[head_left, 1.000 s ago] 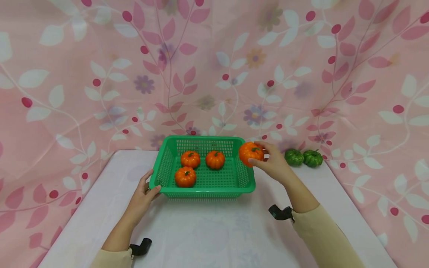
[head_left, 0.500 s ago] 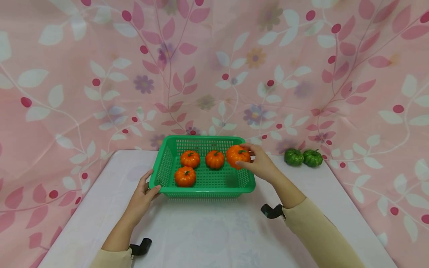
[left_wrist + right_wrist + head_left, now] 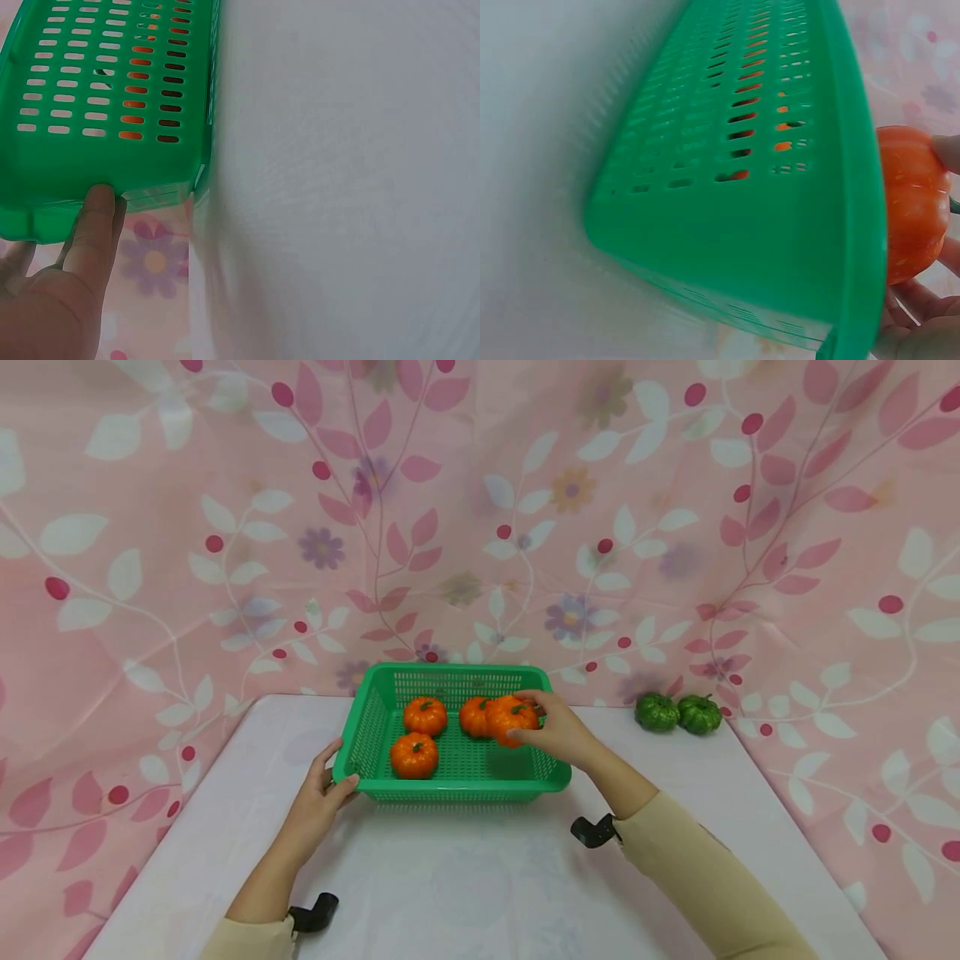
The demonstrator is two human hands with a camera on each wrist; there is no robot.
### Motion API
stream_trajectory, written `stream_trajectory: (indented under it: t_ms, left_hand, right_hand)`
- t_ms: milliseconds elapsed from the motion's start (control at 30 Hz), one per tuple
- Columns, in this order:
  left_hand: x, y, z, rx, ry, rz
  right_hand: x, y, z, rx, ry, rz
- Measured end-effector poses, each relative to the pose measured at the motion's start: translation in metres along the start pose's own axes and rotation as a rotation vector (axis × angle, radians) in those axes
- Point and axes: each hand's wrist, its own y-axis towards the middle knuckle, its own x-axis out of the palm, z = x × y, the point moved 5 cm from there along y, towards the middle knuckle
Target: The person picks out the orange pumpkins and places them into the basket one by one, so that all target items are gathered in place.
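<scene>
A green plastic basket [image 3: 457,786] with slotted walls stands on the table in the head view. At its front left corner my left hand [image 3: 318,807] grips the rim, thumb on top. My right hand [image 3: 561,732] holds a small orange pumpkin [image 3: 512,722] between thumb and fingers, over the right half of the basket and above its floor. Inside lie three more orange pumpkins: one at the back left [image 3: 425,717], one at the front left [image 3: 414,756], and one [image 3: 472,717] partly hidden behind the held one. The right wrist view shows the held pumpkin [image 3: 913,206] beyond the basket's rim.
Two green pumpkins, one on the left [image 3: 657,713] and one on the right [image 3: 700,715], sit side by side at the table's back right. A white cloth covers the table [image 3: 465,885]. Behind it hangs a pink floral curtain [image 3: 465,527].
My right hand has carried the orange pumpkin leftward and slightly down, from the basket's right edge to over its inside. The left hand and the basket stay in place.
</scene>
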Motion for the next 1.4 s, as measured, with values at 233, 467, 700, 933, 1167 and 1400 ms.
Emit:
stream_trajectory:
  t_ms: [233,467,700,933,1167,1400]
  left_hand:
    - [0.000,0.000,0.000,-0.001,0.012,0.004]
    - [0.000,0.001,-0.001,0.001,0.007,0.004]
    - [0.000,0.001,-0.001,-0.006,0.021,0.010]
    - [0.001,0.000,0.000,-0.001,0.019,0.009]
    - [0.001,0.001,-0.002,0.001,0.017,0.004]
    - [0.000,0.001,-0.002,-0.003,0.013,0.011]
  right_hand:
    - [0.009,0.007,0.003,0.021,-0.023,-0.024]
    - [0.018,0.015,0.006,0.004,-0.037,-0.041]
    - [0.032,0.023,0.011,-0.013,-0.072,-0.084]
    - [0.041,0.023,0.012,-0.005,-0.065,-0.115]
    - [0.047,0.023,0.012,0.016,-0.100,-0.160]
    - [0.052,0.028,0.015,0.033,-0.107,-0.204]
